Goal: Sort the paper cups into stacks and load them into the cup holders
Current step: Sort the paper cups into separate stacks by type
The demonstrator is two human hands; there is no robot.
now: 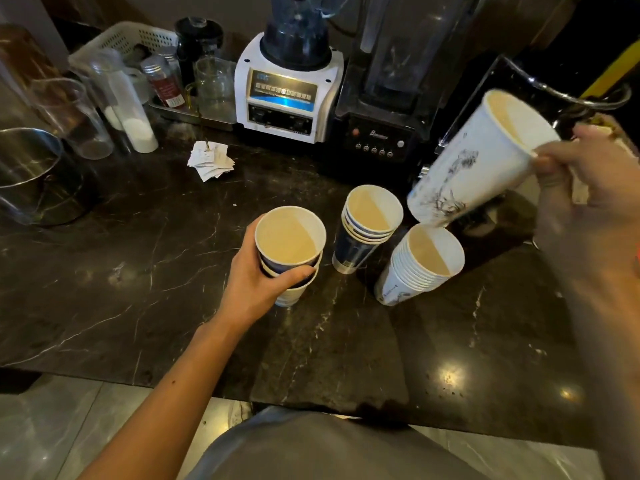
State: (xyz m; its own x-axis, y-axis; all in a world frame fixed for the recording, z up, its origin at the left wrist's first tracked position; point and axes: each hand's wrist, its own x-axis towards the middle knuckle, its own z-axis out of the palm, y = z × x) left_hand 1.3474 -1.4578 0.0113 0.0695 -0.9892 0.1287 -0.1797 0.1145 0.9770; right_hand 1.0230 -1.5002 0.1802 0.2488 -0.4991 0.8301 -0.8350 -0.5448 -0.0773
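Grips a short mixed stack (290, 247) of blue cups nested in a white one with the left fingers (298, 273) curled round it, at the tabletop (138, 271). Pinches the rim of a tall white printed cup (481, 161) in the right fingers (550, 161), tilted in the air, its base just above a leaning white stack (420, 268) down-left of those fingers. Touches nothing of the blue stack (367, 230) standing between both sets of fingers, just right of the left ones.

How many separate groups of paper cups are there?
4: a mixed stack in the left hand, a blue stack and a white stack on the counter, a tilted white cup in the right hand.
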